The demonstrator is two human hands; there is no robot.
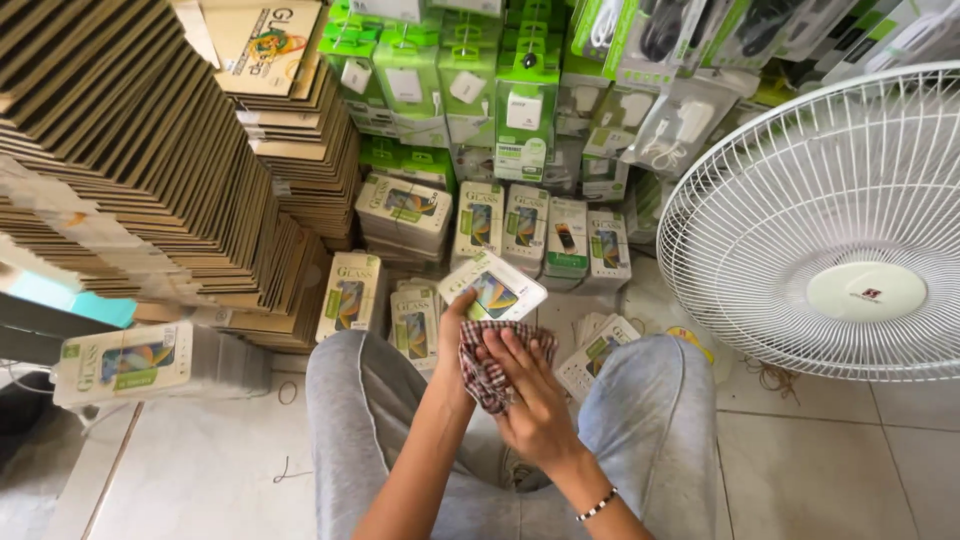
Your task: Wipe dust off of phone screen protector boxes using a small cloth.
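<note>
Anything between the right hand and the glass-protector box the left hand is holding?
Yes: a checked cloth. The right hand presses it against the lower edge of the box, which the left hand holds from the left side. Nothing else intervenes.

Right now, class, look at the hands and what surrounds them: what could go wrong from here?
1. The left hand pinches the small box by one edge while the right hand presses a checked cloth against it; it might slip.
2. The leaning cardboard stacks at the left could topple if knocked.
3. The fan stands close to the right knee.
</note>
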